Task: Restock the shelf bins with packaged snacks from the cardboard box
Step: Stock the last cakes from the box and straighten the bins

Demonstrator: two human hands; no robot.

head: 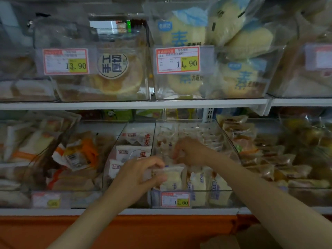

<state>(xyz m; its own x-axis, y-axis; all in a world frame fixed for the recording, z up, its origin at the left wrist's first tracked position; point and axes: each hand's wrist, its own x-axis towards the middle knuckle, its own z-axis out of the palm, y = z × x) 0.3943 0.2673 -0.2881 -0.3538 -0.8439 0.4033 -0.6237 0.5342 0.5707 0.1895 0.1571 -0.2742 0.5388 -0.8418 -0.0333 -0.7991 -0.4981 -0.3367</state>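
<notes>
The pale snack packet (172, 177) stands at the front of the clear bin (212, 196), pinched by the left hand (142, 175). Deeper in that bin the right hand (190, 151) curls among packets (204, 135); gripping or not, I can't tell. Best push those back, then seat it upright.

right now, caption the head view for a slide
Left hand pinches a packaged snack while right hand reaches deeper into the clear lower-shelf bin.

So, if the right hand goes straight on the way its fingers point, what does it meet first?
The right hand points left and deeper into the clear bin. It would probably meet the small clear packets there first; depth is unclear.
</notes>
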